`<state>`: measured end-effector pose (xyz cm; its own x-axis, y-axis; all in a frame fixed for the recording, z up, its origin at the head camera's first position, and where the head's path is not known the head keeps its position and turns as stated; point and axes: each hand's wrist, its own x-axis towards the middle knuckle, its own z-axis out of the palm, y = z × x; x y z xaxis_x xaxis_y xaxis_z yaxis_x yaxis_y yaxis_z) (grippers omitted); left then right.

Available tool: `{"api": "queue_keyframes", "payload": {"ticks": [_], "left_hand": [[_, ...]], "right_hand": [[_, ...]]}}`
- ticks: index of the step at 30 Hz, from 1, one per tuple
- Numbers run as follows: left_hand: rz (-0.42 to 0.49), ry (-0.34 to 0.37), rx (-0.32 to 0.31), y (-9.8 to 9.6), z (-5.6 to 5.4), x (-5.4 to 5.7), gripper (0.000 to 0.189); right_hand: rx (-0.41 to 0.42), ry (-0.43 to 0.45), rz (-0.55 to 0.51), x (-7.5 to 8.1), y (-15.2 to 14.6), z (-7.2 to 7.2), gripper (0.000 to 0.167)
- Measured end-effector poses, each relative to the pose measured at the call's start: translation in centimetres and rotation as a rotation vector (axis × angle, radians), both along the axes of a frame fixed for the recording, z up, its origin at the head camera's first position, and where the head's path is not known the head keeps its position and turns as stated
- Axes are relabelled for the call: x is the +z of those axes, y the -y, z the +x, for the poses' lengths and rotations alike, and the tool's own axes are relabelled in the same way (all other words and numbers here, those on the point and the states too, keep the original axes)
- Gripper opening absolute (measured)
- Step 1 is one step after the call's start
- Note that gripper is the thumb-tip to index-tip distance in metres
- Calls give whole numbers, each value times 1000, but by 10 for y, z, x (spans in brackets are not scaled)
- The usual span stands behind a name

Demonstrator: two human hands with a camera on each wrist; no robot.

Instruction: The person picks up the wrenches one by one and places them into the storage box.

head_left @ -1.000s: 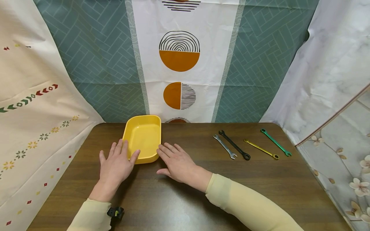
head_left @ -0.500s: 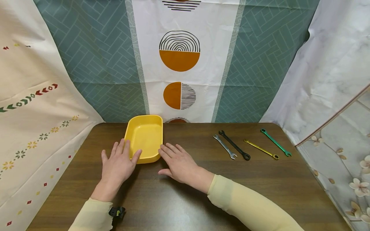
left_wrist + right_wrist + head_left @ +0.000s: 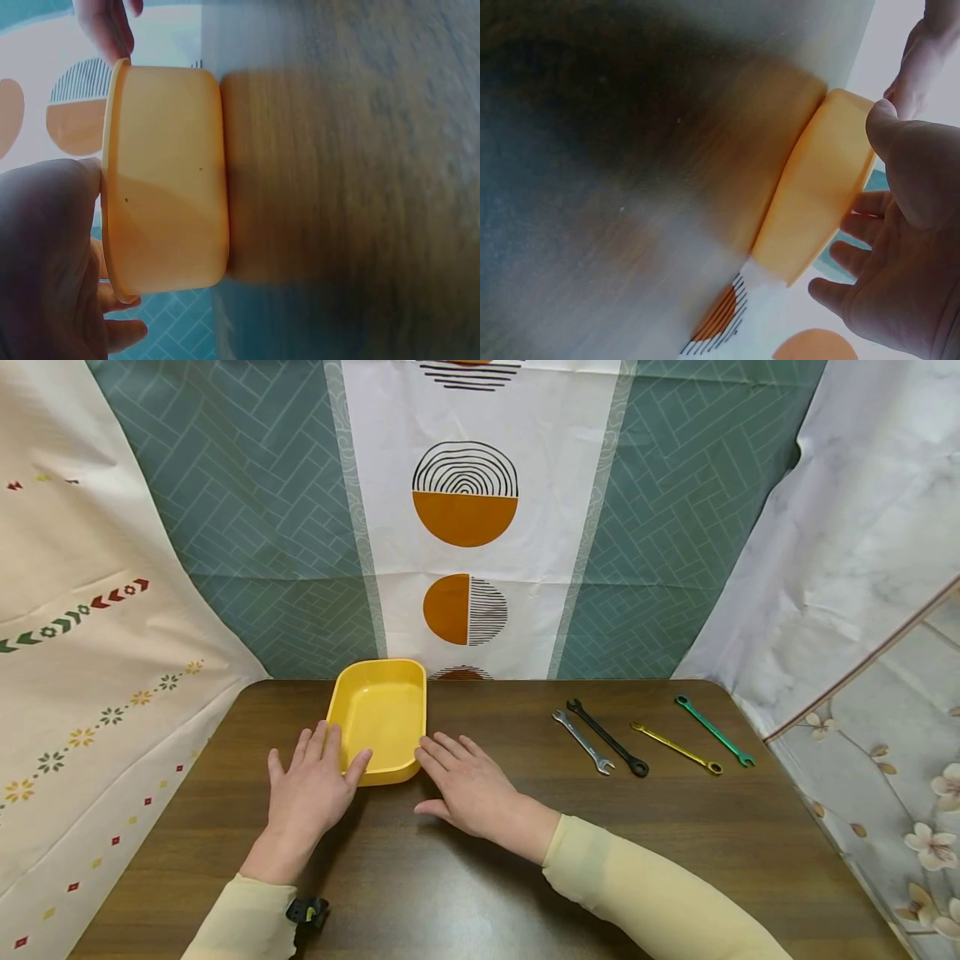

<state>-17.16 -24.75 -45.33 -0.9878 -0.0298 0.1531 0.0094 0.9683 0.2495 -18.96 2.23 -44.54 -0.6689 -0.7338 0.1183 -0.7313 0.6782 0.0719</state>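
A yellow rectangular tray [image 3: 378, 727] with raised sides sits at the back left of the wooden table. At its left side is my left hand [image 3: 311, 789], fingers fairly straight along the rim and thumb reaching over the near left corner. In the left wrist view the thumb meets the rim of the tray [image 3: 165, 180]. My right hand [image 3: 468, 781] lies at the near right corner of the tray, its straight fingertips right at the side wall. Part of the tray's left rim is hidden behind the left fingers.
Four wrenches lie apart on the right of the table: a silver wrench [image 3: 583, 742], a black wrench [image 3: 606, 737], a yellow wrench [image 3: 675, 747] and a green wrench [image 3: 714, 730]. Patterned cloth [image 3: 285, 527] hangs right behind the table's back edge.
The yellow tray has slid slightly to the right, and both hands have shifted with it. The wrenches have stayed in place.
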Motion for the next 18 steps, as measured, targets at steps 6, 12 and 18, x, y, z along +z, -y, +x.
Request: {"api": "queue_keyframes", "payload": {"ticks": [6, 12, 18], "left_hand": [[-1, -11, -3, -2, 0, 0, 96], [3, -16, -6, -4, -1, -1, 94], [2, -9, -4, -6, -2, -2, 95]], "right_hand": [[-4, 4, 2, 0, -2, 1, 82], [-7, 13, -4, 0, -5, 1, 82], [-14, 19, 2, 1, -7, 2, 83]]}}
